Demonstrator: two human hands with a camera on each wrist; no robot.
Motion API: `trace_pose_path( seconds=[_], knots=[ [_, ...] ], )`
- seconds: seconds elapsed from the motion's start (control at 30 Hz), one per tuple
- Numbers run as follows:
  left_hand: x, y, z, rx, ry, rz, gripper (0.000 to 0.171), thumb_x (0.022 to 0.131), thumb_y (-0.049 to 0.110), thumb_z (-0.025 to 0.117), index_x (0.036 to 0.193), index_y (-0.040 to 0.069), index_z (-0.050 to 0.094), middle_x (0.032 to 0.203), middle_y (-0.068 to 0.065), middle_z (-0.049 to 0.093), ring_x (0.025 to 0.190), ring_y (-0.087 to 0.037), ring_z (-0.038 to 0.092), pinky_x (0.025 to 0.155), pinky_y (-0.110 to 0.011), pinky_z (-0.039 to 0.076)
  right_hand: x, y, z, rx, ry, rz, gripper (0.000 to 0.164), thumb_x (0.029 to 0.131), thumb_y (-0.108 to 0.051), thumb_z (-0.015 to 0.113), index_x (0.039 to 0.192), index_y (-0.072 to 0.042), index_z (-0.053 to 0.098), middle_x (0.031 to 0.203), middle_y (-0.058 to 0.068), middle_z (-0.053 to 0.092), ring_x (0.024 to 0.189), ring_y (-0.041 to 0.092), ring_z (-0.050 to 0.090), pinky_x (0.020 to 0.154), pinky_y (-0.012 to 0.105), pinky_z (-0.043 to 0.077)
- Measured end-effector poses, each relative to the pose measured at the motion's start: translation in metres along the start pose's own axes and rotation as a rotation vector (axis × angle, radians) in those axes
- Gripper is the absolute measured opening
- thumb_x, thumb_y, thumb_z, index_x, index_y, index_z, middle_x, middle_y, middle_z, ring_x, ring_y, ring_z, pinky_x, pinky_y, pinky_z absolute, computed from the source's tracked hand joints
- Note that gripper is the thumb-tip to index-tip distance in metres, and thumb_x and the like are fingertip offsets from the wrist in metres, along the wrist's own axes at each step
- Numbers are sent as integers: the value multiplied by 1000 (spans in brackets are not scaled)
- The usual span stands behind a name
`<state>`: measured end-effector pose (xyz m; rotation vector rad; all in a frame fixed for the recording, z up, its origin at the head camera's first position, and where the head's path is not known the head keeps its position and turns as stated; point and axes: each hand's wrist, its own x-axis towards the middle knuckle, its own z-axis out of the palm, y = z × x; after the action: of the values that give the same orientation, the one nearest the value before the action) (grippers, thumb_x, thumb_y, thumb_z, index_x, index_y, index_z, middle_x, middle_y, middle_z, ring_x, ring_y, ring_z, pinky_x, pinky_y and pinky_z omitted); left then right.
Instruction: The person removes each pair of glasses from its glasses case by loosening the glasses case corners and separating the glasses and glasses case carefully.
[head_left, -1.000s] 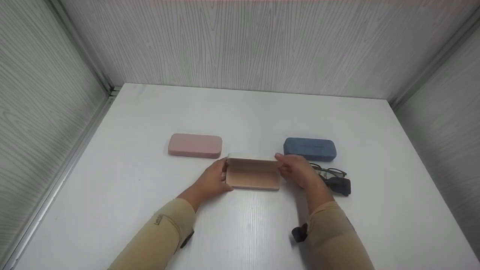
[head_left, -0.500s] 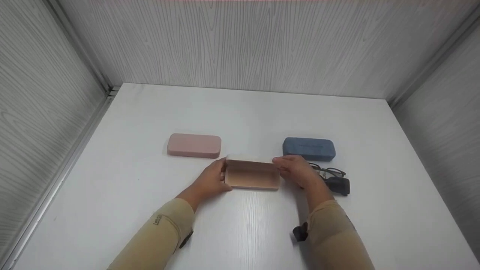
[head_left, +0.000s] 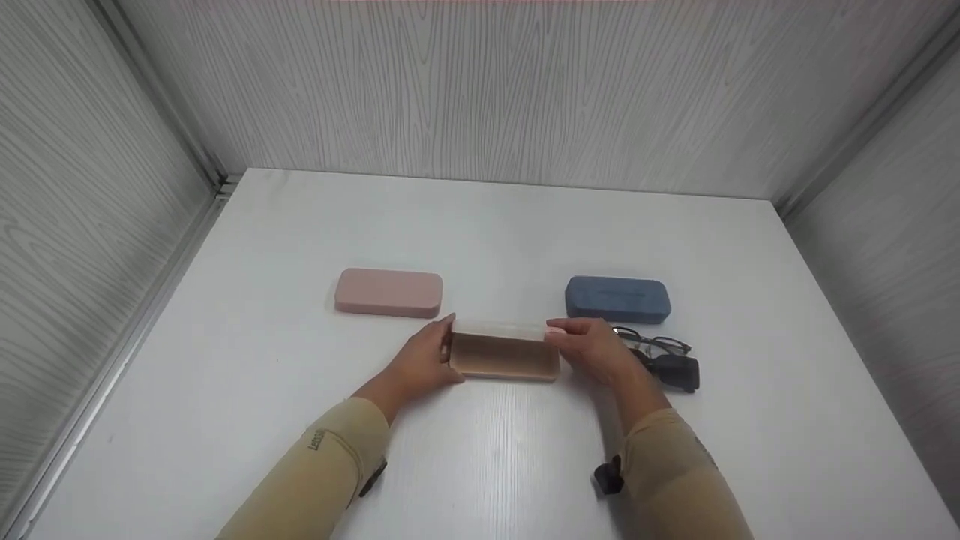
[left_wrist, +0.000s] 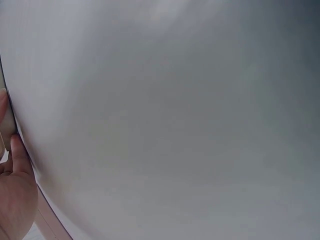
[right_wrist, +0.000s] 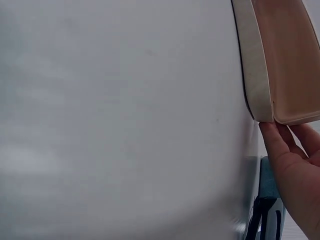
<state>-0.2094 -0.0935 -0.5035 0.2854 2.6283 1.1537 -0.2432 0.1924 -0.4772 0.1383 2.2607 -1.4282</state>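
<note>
A cream glasses case (head_left: 499, 330) with a tan lining (head_left: 504, 357) lies at the middle of the table, its lid partly lowered. My left hand (head_left: 416, 365) grips its left end, thumb at the front corner and fingers behind. At the opposite end my right hand (head_left: 596, 349) holds the lid's corner between thumb and fingers. The right wrist view shows those fingers (right_wrist: 274, 140) at the end of the cream wall (right_wrist: 255, 65). Only a sliver of the case (left_wrist: 8, 122) appears in the left wrist view, beside the left hand (left_wrist: 17, 200).
A closed pink glasses case (head_left: 388, 291) lies behind and left of the hands. Back right is a blue glasses case (head_left: 618, 298). In front of it lie black-framed glasses (head_left: 667, 345) and a dark black object (head_left: 675, 372), partly hidden by the right hand. Walls enclose the white table (head_left: 480, 465).
The lid has tipped forward and down, showing more of its cream outside and less lining. My right hand has moved slightly downward with it; the left hand stays in place.
</note>
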Motion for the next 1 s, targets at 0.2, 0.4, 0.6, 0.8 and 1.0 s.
trace_pose_path(
  seconds=[0.2, 0.4, 0.6, 0.8, 1.0],
  knots=[
    [0, 0, -1, 19, 15, 0, 99, 67, 15, 78, 146, 7, 19, 140, -9, 38, 131, -23, 31, 111, -33, 21, -1, 7, 2, -55, 31, -79, 65, 62, -54, 75, 118, -25, 62, 121, -4, 58, 117, 16, 47, 104, 39, 35],
    [0, 0, 0, 34, 13, 13, 100, 68, 16, 79, 146, 6, 18, 140, -10, 38, 131, -23, 32, 111, -34, 22, -2, 10, 3, -67, 61, -130, 66, 61, -52, 77, 119, -23, 63, 122, -2, 58, 116, 17, 49, 103, 39, 37],
    [-1, -1, 0, -4, 5, 33, 100, 69, 14, 78, 146, 5, 15, 138, -11, 39, 130, -24, 34, 110, -34, 25, -1, 15, 4, -71, 66, -225, 61, 65, -40, 79, 119, -17, 63, 121, 1, 59, 111, 16, 52, 99, 36, 41],
    [0, -4, 0, -3, 7, 34, 100, 70, 15, 79, 146, 6, 15, 138, -10, 39, 130, -23, 33, 111, -33, 24, 1, 19, 6, -80, 80, -310, 59, 65, -32, 81, 118, -12, 64, 121, 6, 59, 113, 18, 53, 99, 34, 41],
    [1, -3, 1, 0, 5, 5, 101, 70, 17, 78, 147, 9, 14, 137, -7, 40, 129, -20, 35, 111, -33, 23, -1, 20, 7, -108, 92, -274, 67, 59, -39, 83, 118, -16, 63, 123, 3, 57, 116, 19, 51, 101, 35, 40]
  ],
)
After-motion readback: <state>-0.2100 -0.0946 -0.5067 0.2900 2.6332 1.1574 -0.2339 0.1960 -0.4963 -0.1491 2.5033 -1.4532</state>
